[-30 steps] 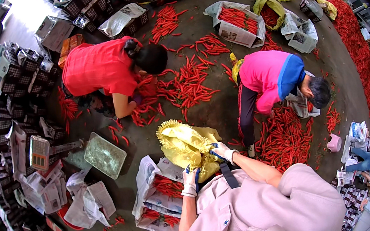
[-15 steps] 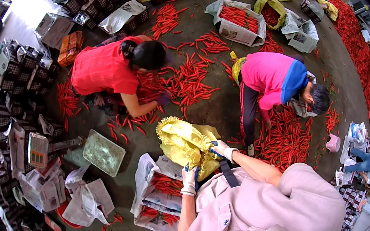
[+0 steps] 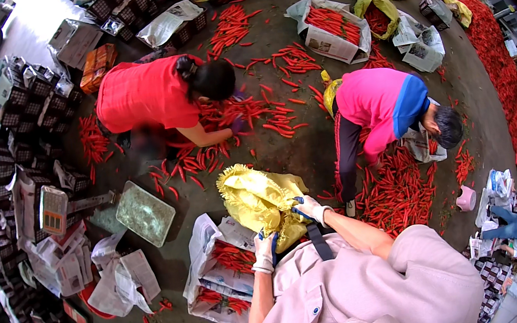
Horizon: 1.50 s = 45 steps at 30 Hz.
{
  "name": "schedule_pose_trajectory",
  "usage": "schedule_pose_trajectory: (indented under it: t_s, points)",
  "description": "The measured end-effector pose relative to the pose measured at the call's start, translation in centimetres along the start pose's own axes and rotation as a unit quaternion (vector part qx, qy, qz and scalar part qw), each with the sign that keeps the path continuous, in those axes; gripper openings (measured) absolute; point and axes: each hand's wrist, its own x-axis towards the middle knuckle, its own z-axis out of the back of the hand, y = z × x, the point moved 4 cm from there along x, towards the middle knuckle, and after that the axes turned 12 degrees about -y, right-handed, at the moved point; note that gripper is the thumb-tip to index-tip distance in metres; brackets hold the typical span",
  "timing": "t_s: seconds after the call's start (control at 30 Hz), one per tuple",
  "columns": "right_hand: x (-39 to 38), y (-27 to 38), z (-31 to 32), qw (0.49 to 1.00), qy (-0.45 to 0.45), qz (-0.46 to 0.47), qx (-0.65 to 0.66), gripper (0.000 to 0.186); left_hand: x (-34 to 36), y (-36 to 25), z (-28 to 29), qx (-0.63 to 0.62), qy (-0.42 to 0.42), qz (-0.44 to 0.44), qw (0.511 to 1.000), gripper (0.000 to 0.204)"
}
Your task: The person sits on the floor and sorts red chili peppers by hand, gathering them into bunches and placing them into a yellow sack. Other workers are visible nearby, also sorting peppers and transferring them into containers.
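A crumpled yellow woven sack (image 3: 252, 197) with a frayed edge hangs in front of my body. My left hand (image 3: 264, 253), in a white glove with blue at the fingers, is closed on the sack's near left part. Gripping its right side is my right hand (image 3: 310, 209), gloved the same way. To the left of my left hand lies a newspaper-lined container (image 3: 199, 250) with red chili peppers (image 3: 233, 257) in it. What the sack holds, if anything, is hidden.
A person in red (image 3: 145, 97) crouches ahead over loose chilies. Another in pink and blue (image 3: 378, 102) bends over a chili heap (image 3: 398, 193) at the right. A platform scale (image 3: 146, 213) stands left, beside stacked lined baskets (image 3: 12, 98). Filled sacks (image 3: 332, 30) stand farther back.
My hands and the yellow sack have barely moved. The person in red has shifted their arms among the chilies, and that pile is more spread out. The person in pink has leaned slightly.
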Motion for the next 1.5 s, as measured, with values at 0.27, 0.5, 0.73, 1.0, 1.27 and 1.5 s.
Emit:
schedule_pose_trajectory:
  t_s: [0.27,0.5,0.73,1.0,1.27,1.5]
  points:
    - [1.8,-2.6,-0.5,0.996,-0.047,0.054,-0.053,0.035,0.0,0.0,-0.4,-0.006,-0.001,-0.016,1.000,0.028]
    - [0.0,0.3,0.0,0.999,-0.015,0.030,-0.033,0.032,0.5,1.8,0.1,-0.060,-0.014,0.035,0.998,0.026]
    - [3.3,-4.9,-1.4,0.998,-0.030,0.048,0.002,0.030,1.2,2.4,0.1,-0.034,-0.031,-0.005,0.999,0.026]
    - [1.0,-1.4,-0.6,0.998,-0.019,-0.005,0.060,0.031,0.3,2.8,2.6,-0.141,-0.198,0.020,0.970,0.025]
    - [0.9,-0.1,-1.1,0.992,0.019,-0.038,0.120,0.022,2.4,5.1,4.5,-0.436,-0.201,0.076,0.874,0.025]
    - [2.3,-1.1,-2.0,0.987,-0.002,-0.065,0.150,0.018,2.7,1.4,4.8,-0.330,-0.276,0.035,0.902,0.029]
